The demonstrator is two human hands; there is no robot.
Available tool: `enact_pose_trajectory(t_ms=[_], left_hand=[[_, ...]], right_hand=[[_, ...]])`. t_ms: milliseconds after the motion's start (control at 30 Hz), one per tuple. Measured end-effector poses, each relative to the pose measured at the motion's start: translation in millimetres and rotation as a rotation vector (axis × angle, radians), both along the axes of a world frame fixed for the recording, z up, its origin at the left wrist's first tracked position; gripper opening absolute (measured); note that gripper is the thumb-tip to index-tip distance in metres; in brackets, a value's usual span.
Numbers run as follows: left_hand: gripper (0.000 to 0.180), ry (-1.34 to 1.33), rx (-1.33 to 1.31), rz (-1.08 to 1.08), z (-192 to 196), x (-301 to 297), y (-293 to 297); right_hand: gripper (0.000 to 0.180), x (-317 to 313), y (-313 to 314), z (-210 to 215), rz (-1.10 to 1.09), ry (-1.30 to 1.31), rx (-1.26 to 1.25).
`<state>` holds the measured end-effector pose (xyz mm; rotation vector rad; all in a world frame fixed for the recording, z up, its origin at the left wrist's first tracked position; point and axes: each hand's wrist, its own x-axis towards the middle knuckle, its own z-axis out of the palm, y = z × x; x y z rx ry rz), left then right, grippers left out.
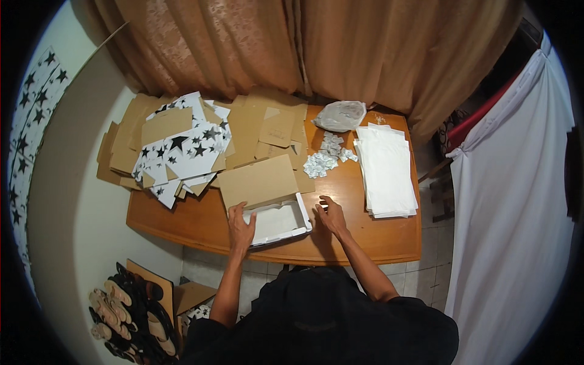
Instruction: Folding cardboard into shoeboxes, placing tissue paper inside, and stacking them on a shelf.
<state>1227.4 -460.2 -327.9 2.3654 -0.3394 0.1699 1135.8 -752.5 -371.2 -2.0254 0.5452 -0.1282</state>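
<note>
An open cardboard box [274,224] sits near the table's front edge, its brown lid [258,181] tilted back. White paper [271,224] lines the inside. My left hand [241,226] grips the box's left wall, with the thumb over the inner side. Just right of the box, my right hand [332,216] is apart from it, fingers partly bent and spread. A small pale spot shows by those fingertips; whether it is a thing or a glint I cannot tell. Beyond the box lie small whitish packets [319,165] and greyer ones [331,143] in loose heaps.
Flattened brown cardboard [246,143] and star-printed white pieces [164,146] pile up at the table's left and back. A clear plastic bag [340,115] stands at the back, and a stack of white paper [385,173] lies right. Footwear [131,310] stands low on the left.
</note>
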Motion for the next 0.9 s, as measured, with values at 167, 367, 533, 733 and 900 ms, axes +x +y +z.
enact_pose_trajectory(t_ms=[167,367,533,733,900], left_hand=[[0.036,0.232,-0.232,-0.330,7.0,36.5,-99.8],[0.034,0.313,-0.174,-0.591,-4.9,62.7,-213.8],[0.035,0.432,-0.078,-0.578,-20.5,100.0,-271.2],[0.034,0.473,-0.013,-0.539,-51.4,160.9,-324.6],[0.027,0.383,0.039,-0.532,-88.8,226.9,-366.3]], right_hand=[[0.042,1.4,-54.3,9.2,-0.095,-0.010,0.010],[0.039,14.4,-116.5,1.5,-0.188,-0.026,0.014],[0.038,52.5,-153.5,5.0,-0.194,0.031,0.084],[0.038,123.3,-194.6,-21.9,-0.163,-0.025,0.038],[0.035,196.4,-222.9,-48.6,-0.141,0.029,0.087]])
